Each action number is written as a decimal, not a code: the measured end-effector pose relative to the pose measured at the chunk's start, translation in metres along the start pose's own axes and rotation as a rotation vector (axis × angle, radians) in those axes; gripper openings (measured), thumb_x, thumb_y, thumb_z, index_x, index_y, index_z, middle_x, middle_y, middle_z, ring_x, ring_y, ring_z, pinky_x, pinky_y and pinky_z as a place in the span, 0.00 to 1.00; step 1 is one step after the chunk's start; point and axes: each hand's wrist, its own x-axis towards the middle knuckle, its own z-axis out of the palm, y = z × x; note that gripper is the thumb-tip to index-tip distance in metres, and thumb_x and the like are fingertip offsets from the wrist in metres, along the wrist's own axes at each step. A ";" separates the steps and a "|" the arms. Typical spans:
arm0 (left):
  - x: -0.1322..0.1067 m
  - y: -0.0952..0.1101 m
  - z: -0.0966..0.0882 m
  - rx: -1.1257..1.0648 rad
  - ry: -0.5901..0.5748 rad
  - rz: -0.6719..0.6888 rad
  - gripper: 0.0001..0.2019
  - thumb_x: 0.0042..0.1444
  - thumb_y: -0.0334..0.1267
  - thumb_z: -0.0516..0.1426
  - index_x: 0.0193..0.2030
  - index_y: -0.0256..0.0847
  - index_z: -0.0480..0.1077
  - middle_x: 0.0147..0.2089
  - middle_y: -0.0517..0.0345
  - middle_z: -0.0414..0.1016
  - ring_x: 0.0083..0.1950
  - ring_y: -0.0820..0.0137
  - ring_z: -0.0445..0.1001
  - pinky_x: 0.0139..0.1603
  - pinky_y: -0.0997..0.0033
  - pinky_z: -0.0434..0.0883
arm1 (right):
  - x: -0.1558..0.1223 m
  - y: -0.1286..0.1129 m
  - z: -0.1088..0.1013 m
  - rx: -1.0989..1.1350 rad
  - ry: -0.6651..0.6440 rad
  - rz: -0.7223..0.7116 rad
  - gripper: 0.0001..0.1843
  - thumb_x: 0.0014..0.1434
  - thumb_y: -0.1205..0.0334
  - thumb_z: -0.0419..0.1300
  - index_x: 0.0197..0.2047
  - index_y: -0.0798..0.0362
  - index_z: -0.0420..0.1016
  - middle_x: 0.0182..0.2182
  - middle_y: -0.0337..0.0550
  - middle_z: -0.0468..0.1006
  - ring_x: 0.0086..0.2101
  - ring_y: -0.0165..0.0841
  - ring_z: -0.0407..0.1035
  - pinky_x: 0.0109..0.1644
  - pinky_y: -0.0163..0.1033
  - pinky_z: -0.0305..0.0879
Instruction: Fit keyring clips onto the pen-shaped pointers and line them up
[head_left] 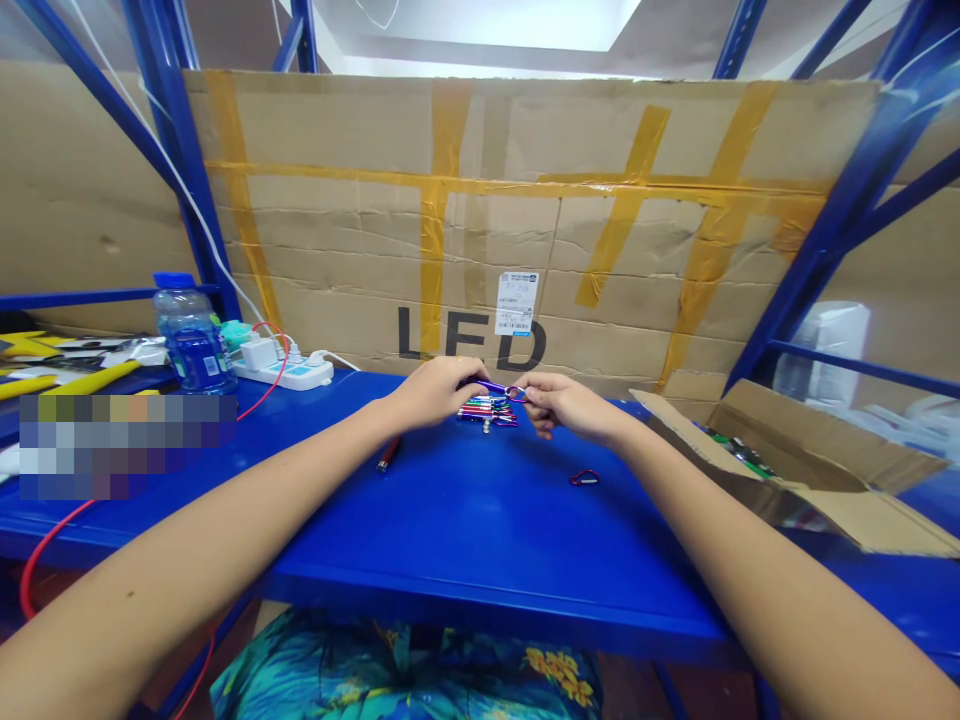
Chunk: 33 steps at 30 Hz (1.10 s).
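Observation:
Over the blue shelf top (450, 530), my left hand (444, 392) is closed around a slim purple metal tube (492, 386), like a small pen light. My right hand (561, 404) pinches a small clip or ring (517, 395) at the tube's right end. Just below and behind the hands lies a row of similar tubes (486, 411) in several colours, partly covered by my left fingers. A red tube (388, 455) rests alone nearer to my left forearm. Below my right hand, a red carabiner clip (584, 479) lies on the surface.
At right stands an open cardboard box (832, 445) with small colourful pieces inside. A water bottle (193, 345), a white power strip (289, 372) and a red cable (279, 375) occupy the left. A large taped cardboard panel (345, 260) closes the back, between blue posts (840, 220).

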 end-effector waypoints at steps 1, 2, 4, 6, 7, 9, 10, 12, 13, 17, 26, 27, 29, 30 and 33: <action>0.000 0.000 0.000 -0.013 0.020 0.002 0.08 0.61 0.35 0.54 0.44 0.40 0.72 0.43 0.54 0.78 0.44 0.67 0.75 0.45 0.66 0.69 | 0.000 0.001 -0.002 0.009 -0.007 -0.008 0.11 0.57 0.55 0.58 0.38 0.52 0.63 0.16 0.27 0.54 0.17 0.26 0.53 0.24 0.36 0.55; 0.000 0.000 0.000 -0.024 0.037 0.005 0.08 0.61 0.35 0.54 0.44 0.40 0.72 0.42 0.54 0.78 0.43 0.67 0.75 0.45 0.66 0.69 | 0.000 0.001 -0.003 0.010 -0.012 -0.009 0.12 0.57 0.54 0.59 0.38 0.52 0.64 0.16 0.27 0.56 0.17 0.26 0.55 0.24 0.37 0.57; 0.000 0.001 -0.001 -0.039 0.071 0.005 0.07 0.60 0.34 0.55 0.43 0.40 0.72 0.41 0.55 0.78 0.42 0.68 0.75 0.44 0.67 0.69 | 0.000 0.002 -0.004 0.001 -0.023 0.006 0.13 0.57 0.53 0.59 0.40 0.53 0.65 0.17 0.30 0.62 0.19 0.29 0.62 0.27 0.39 0.62; 0.000 0.003 -0.001 -0.048 0.098 0.008 0.06 0.58 0.32 0.55 0.41 0.40 0.72 0.40 0.56 0.78 0.40 0.69 0.74 0.42 0.68 0.68 | 0.001 0.002 -0.002 -0.003 -0.039 0.010 0.14 0.57 0.52 0.59 0.40 0.54 0.68 0.21 0.36 0.70 0.24 0.33 0.69 0.32 0.42 0.66; 0.000 0.003 -0.001 -0.051 0.108 0.018 0.06 0.58 0.30 0.55 0.40 0.40 0.71 0.39 0.56 0.77 0.40 0.69 0.74 0.42 0.69 0.68 | 0.001 0.002 0.000 -0.007 -0.040 -0.003 0.15 0.58 0.52 0.59 0.41 0.55 0.69 0.25 0.40 0.73 0.28 0.34 0.71 0.36 0.43 0.68; -0.001 0.006 0.001 -0.060 0.116 0.054 0.05 0.57 0.28 0.54 0.39 0.39 0.70 0.38 0.57 0.76 0.39 0.70 0.73 0.41 0.70 0.68 | 0.001 0.002 0.005 -0.051 -0.019 -0.072 0.16 0.59 0.50 0.58 0.40 0.55 0.71 0.31 0.44 0.77 0.33 0.34 0.72 0.42 0.43 0.67; -0.002 0.007 0.003 -0.065 0.111 0.076 0.05 0.56 0.28 0.54 0.38 0.39 0.69 0.37 0.57 0.75 0.39 0.70 0.73 0.40 0.70 0.68 | 0.002 0.002 0.008 -0.096 -0.001 -0.117 0.16 0.59 0.50 0.58 0.39 0.56 0.72 0.32 0.45 0.77 0.35 0.34 0.72 0.43 0.43 0.66; -0.002 0.010 0.006 -0.085 0.096 0.120 0.06 0.56 0.27 0.53 0.37 0.39 0.68 0.36 0.57 0.73 0.38 0.70 0.72 0.40 0.70 0.67 | 0.002 0.003 0.013 -0.185 0.017 -0.183 0.16 0.59 0.50 0.59 0.36 0.56 0.73 0.33 0.46 0.78 0.35 0.33 0.70 0.44 0.42 0.65; -0.002 0.012 0.009 -0.099 0.084 0.139 0.06 0.56 0.26 0.52 0.37 0.39 0.67 0.36 0.57 0.73 0.38 0.71 0.71 0.40 0.70 0.67 | 0.003 0.004 0.014 -0.211 0.004 -0.196 0.16 0.59 0.50 0.59 0.33 0.56 0.73 0.31 0.45 0.78 0.34 0.33 0.70 0.44 0.42 0.64; -0.003 0.016 0.015 -0.134 0.042 0.185 0.08 0.52 0.23 0.50 0.35 0.40 0.64 0.38 0.55 0.71 0.41 0.69 0.69 0.43 0.67 0.68 | 0.006 0.011 0.019 -0.122 -0.070 -0.148 0.16 0.59 0.51 0.57 0.29 0.55 0.71 0.22 0.39 0.72 0.26 0.31 0.67 0.34 0.38 0.60; 0.003 0.006 0.013 -0.769 0.161 -0.211 0.16 0.49 0.31 0.52 0.47 0.39 0.63 0.50 0.48 0.72 0.51 0.65 0.72 0.55 0.57 0.67 | 0.007 0.008 0.030 0.055 0.096 -0.047 0.12 0.51 0.56 0.60 0.24 0.52 0.62 0.17 0.30 0.57 0.20 0.25 0.54 0.27 0.36 0.59; 0.005 0.004 0.013 -0.856 0.168 -0.259 0.14 0.52 0.34 0.52 0.47 0.39 0.63 0.50 0.48 0.73 0.50 0.65 0.73 0.54 0.58 0.67 | 0.006 0.007 0.031 0.080 0.086 -0.023 0.13 0.51 0.56 0.60 0.24 0.52 0.61 0.17 0.30 0.56 0.19 0.25 0.53 0.25 0.36 0.57; 0.006 0.004 0.012 -0.985 0.169 -0.336 0.13 0.57 0.40 0.50 0.46 0.38 0.65 0.49 0.46 0.74 0.50 0.64 0.74 0.54 0.58 0.68 | 0.005 0.005 0.033 0.145 0.056 0.033 0.13 0.51 0.56 0.60 0.25 0.51 0.58 0.17 0.29 0.55 0.18 0.24 0.51 0.22 0.34 0.52; 0.006 0.004 0.012 -1.039 0.167 -0.364 0.14 0.60 0.43 0.49 0.46 0.37 0.65 0.48 0.46 0.75 0.49 0.64 0.75 0.53 0.58 0.68 | 0.004 0.003 0.034 0.177 0.046 0.055 0.13 0.51 0.57 0.59 0.26 0.51 0.57 0.16 0.29 0.53 0.18 0.24 0.49 0.21 0.33 0.48; 0.005 0.006 0.012 -1.180 0.141 -0.421 0.21 0.63 0.52 0.46 0.45 0.36 0.68 0.48 0.43 0.76 0.49 0.62 0.75 0.52 0.57 0.69 | 0.002 -0.001 0.037 0.212 0.076 0.071 0.12 0.52 0.58 0.57 0.26 0.50 0.56 0.16 0.27 0.48 0.17 0.22 0.41 0.20 0.32 0.38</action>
